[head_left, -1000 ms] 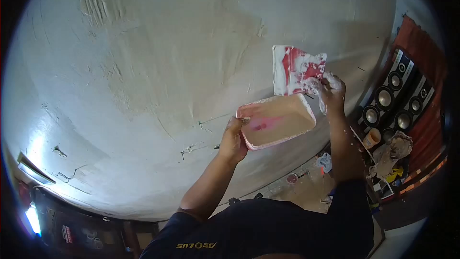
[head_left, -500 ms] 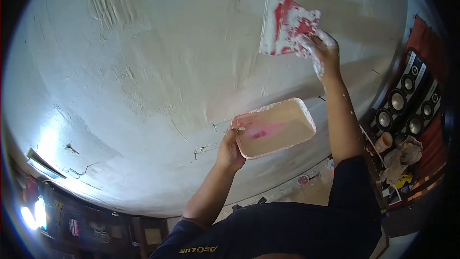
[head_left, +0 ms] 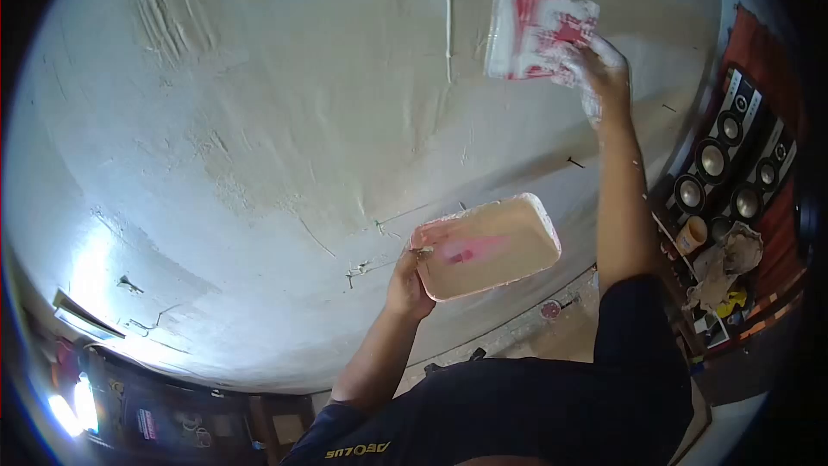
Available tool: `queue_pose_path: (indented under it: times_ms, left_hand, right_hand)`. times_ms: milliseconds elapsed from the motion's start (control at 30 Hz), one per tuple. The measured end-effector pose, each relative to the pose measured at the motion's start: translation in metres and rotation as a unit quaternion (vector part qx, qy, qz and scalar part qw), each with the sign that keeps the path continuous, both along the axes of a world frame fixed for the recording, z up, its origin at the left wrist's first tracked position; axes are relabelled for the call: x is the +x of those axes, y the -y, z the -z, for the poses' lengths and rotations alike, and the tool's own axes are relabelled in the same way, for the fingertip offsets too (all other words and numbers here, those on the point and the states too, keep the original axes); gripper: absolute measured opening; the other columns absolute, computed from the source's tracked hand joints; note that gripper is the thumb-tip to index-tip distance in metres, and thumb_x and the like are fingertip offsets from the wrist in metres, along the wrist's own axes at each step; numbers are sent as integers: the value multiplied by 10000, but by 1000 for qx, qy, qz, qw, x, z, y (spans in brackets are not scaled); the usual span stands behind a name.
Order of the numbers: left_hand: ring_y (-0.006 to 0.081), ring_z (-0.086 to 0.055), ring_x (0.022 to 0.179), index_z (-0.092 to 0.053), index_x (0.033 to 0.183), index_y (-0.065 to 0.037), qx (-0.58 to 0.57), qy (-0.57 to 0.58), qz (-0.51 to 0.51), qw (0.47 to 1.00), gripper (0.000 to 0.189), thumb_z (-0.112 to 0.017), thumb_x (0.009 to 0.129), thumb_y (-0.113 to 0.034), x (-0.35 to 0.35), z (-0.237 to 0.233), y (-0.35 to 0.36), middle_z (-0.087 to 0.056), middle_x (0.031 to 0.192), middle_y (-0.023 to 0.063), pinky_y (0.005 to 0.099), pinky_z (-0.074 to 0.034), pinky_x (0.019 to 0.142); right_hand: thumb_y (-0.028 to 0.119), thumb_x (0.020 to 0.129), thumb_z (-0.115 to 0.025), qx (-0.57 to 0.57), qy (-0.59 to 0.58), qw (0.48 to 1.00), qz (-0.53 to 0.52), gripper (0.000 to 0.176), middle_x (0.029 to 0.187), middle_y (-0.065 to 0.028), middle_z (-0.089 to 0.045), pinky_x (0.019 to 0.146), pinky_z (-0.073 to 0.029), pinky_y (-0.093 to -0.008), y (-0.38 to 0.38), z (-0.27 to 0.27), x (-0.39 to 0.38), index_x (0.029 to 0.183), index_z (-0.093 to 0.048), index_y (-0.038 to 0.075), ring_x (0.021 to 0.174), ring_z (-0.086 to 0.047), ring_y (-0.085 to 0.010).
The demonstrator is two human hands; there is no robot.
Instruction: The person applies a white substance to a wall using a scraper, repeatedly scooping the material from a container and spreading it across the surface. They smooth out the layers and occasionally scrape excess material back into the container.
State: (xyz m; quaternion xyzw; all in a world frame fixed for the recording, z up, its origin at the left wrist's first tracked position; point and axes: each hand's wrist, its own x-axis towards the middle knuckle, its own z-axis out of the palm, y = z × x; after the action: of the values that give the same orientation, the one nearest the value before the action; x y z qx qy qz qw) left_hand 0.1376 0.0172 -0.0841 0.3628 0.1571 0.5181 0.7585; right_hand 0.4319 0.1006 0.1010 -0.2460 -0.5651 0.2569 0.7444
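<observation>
Wet white paste smears the red spreader (head_left: 539,30), which my right hand (head_left: 604,69) grips by its right side near the top of the view. The spreader's broad edge is against or close to the pale wall (head_left: 285,103); contact is hard to tell. White paste also coats my right fingers and wrist. Lower down, my left hand (head_left: 410,285) holds a rectangular tray (head_left: 509,263) by its left end, thumb over the rim. Inside the tray are pinkish streaks, and paste crusts its rim.
Nails (head_left: 575,162) and bits of wire (head_left: 358,270) stick out of the wall. Speakers (head_left: 712,160), a cup (head_left: 691,235) and a red curtain (head_left: 750,60) are at the right. A lit lamp (head_left: 84,404) shines at the lower left.
My right hand and the spreader have moved up and to the right, and a raised line of paste now shows left of the spreader. The tray sits slightly lower and further left.
</observation>
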Motion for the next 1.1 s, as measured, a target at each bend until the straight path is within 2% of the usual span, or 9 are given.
queue_pose_path:
  times_ms: [100, 200, 300, 667, 733, 800, 867, 967, 1100]
  left_hand:
    - [315, -455, 1152, -374, 1286, -15, -7, 0, -3, 1000, 566, -455, 830, -341, -1, 7, -1, -460, 1265, 153, 431, -358, 982]
    - [323, -448, 1158, -372, 1288, -14, -23, -12, -11, 1000, 565, -453, 827, -331, -2, 5, 2, -450, 1274, 157, 436, -355, 984]
    - [326, -451, 1156, -372, 1285, -12, -19, -6, -18, 1000, 553, -441, 828, -315, -9, 13, 4, -451, 1271, 160, 440, -358, 983]
    - [310, -464, 1145, -396, 1268, -32, -26, 8, 4, 1000, 490, -410, 862, -305, -17, 18, 12, -476, 1245, 139, 437, -369, 972]
    - [307, -465, 1144, -401, 1265, -32, -27, 4, -7, 1000, 478, -406, 864, -292, -22, 24, 14, -476, 1246, 140, 437, -370, 971]
    - [304, -466, 1143, -406, 1261, -33, -26, 6, -23, 999, 465, -401, 866, -278, -26, 24, 16, -475, 1247, 141, 436, -371, 970]
    - [257, -484, 1106, -424, 1220, -32, -39, 15, -30, 999, 462, -481, 832, -277, -28, 19, 20, -496, 1192, 122, 395, -386, 952]
    - [318, -464, 1140, -379, 1282, -43, -5, 0, -14, 1000, 491, -417, 868, -305, -30, 27, 16, -458, 1265, 145, 442, -370, 969]
    - [258, -483, 1107, -429, 1221, -40, -33, 22, -16, 999, 436, -458, 841, -251, -25, 25, 19, -491, 1197, 120, 396, -386, 953]
  right_hand:
    - [70, 789, -649, 52, 62, 996, -43, 328, 951, -85, -622, 644, -509, -271, -19, -10, -31, 1075, -538, -49, 792, -590, -121]
    - [117, 781, -672, 3, 174, 967, 188, 397, 857, -111, -648, 671, -505, -263, -56, 2, -9, 1072, -530, -113, 743, -596, -130]
    - [80, 793, -638, -48, -53, 994, 78, 367, 920, -113, -650, 648, -523, -288, -29, 7, 23, 1096, -527, -94, 794, -637, -162]
    - [109, 798, -655, 42, 129, 991, 18, 302, 872, -84, -634, 549, -477, -221, -12, -10, -56, 1031, -568, -61, 719, -579, -102]
    - [105, 787, -662, -60, 139, 969, 197, 363, 861, -98, -633, 541, -489, -232, -11, -9, -44, 1071, -542, -86, 711, -584, -107]
    - [95, 782, -660, -36, -65, 993, 97, 434, 888, -118, -639, 544, -509, -248, -27, 12, 2, 1126, -497, -113, 716, -622, -150]
    - [59, 787, -643, -61, -47, 979, 188, 339, 942, -115, -636, 591, -514, -249, -8, 15, 27, 1074, -534, -84, 761, -635, -159]
    - [58, 796, -642, -8, -67, 992, 105, 294, 936, -102, -635, 613, -517, -254, 9, 10, 7, 1050, -550, -57, 765, -626, -146]
    - [97, 805, -645, 48, 55, 997, 21, 254, 829, -89, -646, 591, -479, -235, 7, -8, -73, 995, -578, -57, 680, -572, -102]
